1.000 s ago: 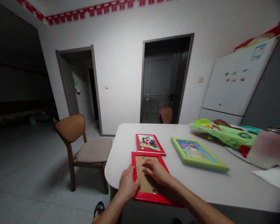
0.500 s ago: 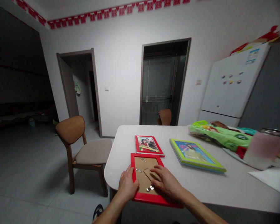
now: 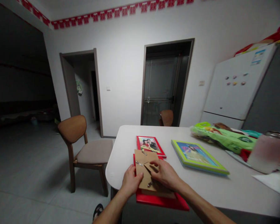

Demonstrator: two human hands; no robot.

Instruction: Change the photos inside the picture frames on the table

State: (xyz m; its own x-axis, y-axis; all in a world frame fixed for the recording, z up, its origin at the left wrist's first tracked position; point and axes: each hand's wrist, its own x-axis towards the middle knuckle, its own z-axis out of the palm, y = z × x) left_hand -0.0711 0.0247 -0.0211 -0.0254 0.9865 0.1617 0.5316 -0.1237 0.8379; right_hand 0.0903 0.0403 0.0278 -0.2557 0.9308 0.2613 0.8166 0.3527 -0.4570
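At the table's near edge a red picture frame (image 3: 162, 202) lies face down. Its brown backing board (image 3: 144, 185) is raised out of it and tilted, with metal clips on its back. The fingers of my right hand (image 3: 166, 175) are closed on the narrow flap in the middle of the board. My left hand (image 3: 131, 180) grips the left side, thumb on the board and fingers by the frame's edge. Just beyond lies a second red picture frame (image 3: 163, 152), photo side up. To the right, a green picture frame (image 3: 182, 157) rests face up on a bluish one.
A green plastic package (image 3: 233, 138), a pinkish jar (image 3: 267, 152) and white paper (image 3: 274, 183) occupy the right of the white table (image 3: 123, 140). A wooden chair (image 3: 93, 152) stands left of it. Another chair (image 3: 166, 117) is behind the far edge.
The backing board has come up out of the red frame with my right hand on its flap. My left thumb has shifted from the frame's border onto the board.
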